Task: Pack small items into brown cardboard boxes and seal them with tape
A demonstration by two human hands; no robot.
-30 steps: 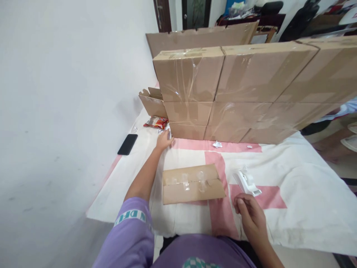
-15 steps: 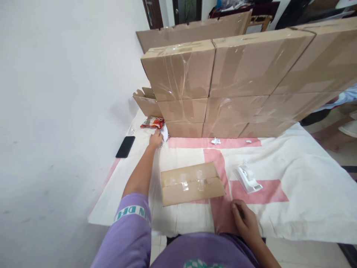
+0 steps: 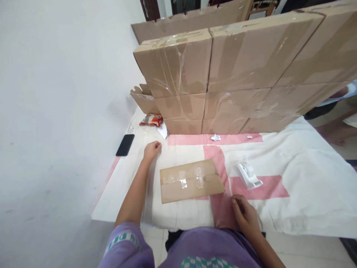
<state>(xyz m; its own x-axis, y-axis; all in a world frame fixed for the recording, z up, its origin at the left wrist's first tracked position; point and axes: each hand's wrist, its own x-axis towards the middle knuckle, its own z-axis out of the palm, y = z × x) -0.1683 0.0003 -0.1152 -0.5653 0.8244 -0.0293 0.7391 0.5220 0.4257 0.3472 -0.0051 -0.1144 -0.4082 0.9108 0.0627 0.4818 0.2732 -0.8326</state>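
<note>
A flat black phone point(image 3: 125, 145) lay on the creased white-and-pink cloth point(image 3: 306, 178); beyond it sat a glossy, crinkled red packet point(image 3: 151, 120); the left hand point(image 3: 152, 150), arm stretched forward, curled its fingers inward near the packet, though I couldn't tell whether they pinched anything; a flattish brown cardboard box point(image 3: 192, 182), its seam crossed by shiny clear tape, lay between the hands; the right hand point(image 3: 245, 214) was loosely curled, its grip unclear, near a smooth, sloping white tape dispenser point(image 3: 247, 175).

Wall point(image 3: 55, 111): bright, faint soft shadow
Stacked boxes point(image 3: 237, 63): glare streaks, stretched toward right edge
Taped carton point(image 3: 181, 194): white glints
</note>
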